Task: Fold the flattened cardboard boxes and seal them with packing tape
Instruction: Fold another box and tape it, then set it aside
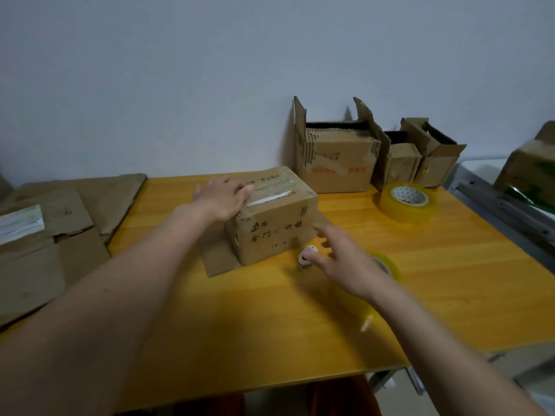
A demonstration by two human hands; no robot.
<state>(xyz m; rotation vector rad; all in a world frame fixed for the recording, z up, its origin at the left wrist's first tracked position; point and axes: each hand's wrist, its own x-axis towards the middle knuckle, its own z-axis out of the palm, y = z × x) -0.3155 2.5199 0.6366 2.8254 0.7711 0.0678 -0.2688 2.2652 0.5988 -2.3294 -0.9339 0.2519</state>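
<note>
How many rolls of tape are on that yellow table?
2. One roll of tape lies flat at the back right, near the open boxes. A second roll sits mostly hidden behind the right hand. Others may be hidden.

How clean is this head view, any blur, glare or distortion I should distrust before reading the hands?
Head view: the right hand is motion-blurred, smearing the tape roll beneath it; the left hand on the closed cardboard box is sharper. Lighting is dim and flat, with soft shadows; glare only on the box's tape strip. Wide-angle distortion bends the table edge, and the corners darken.
</note>
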